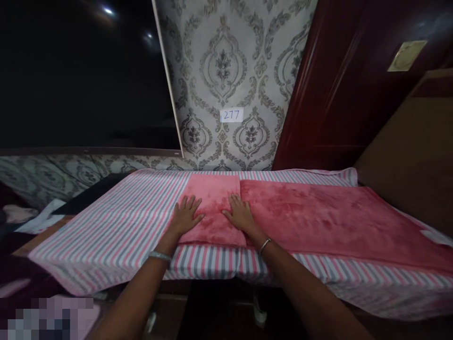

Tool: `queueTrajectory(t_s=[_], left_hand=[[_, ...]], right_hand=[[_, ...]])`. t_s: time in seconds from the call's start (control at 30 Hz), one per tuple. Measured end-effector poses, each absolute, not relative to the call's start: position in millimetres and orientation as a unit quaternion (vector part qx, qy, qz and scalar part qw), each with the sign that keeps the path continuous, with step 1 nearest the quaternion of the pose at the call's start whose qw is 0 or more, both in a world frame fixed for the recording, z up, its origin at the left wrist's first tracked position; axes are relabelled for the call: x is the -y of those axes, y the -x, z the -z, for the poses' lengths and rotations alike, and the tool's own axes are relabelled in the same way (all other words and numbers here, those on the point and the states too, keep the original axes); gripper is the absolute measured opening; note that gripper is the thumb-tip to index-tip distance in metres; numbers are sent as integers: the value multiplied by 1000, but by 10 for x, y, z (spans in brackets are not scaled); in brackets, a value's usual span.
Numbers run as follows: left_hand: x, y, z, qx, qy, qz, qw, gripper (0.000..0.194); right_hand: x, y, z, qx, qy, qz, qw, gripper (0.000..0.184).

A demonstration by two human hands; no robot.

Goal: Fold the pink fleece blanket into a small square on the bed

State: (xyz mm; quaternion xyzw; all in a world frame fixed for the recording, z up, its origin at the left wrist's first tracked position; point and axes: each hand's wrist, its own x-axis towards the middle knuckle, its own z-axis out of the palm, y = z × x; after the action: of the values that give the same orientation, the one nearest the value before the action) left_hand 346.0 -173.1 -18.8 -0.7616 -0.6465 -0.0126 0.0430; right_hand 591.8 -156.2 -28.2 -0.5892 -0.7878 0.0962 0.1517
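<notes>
The towel (pixel 339 217) lies under your fingers (pixel 190 203) and runs well out to their right. Your left hand (pixel 184 218) and right hand (pixel 243 217) rest palm-down on its left end, fingers spread apart, clamped on nothing. You seem to be smoothing a folded-over part; the next move likely calls for light, even pressure, so the layers don't creep. Under your fingertips the pile looks plush, blotched with darker brushed patches, and that part is roughly square, its straight edge meeting your right hand. Left of your fingers spreads a smoother striped cloth (pixel 116 217); beyond your fingertips stands scroll-patterned wallpaper (pixel 222 66)
</notes>
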Motion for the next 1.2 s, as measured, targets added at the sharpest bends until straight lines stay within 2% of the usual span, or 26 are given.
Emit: queueTrajectory(t_s=[0.2,0.43,0.67,0.8,0.97,1.1,1.2], left_hand=[[1701,-3433,187,647,761,6,40,68],[1506,-3653,-194,664,748,8,19,58],[1026,-3862,-396,692,722,27,5,65],[783,-3819,-392,690,724,12,-8,67],[527,-3725,-364,688,726,3,-19,66],[395,-3662,-121,683,730,16,25,64],[309,-3573,152,652,749,88,74,60]], right_hand=[[1539,-5934,437,785,585,-98,179,72],[1557,-5928,385,783,578,-117,198,73],[1402,-5995,226,775,577,-162,202,66],[1122,-6056,8,756,591,-142,243,65],[711,-6041,-149,746,617,-130,212,67],[521,-6026,-23,765,605,-110,190,66],[477,-6047,136,779,591,-95,186,63]])
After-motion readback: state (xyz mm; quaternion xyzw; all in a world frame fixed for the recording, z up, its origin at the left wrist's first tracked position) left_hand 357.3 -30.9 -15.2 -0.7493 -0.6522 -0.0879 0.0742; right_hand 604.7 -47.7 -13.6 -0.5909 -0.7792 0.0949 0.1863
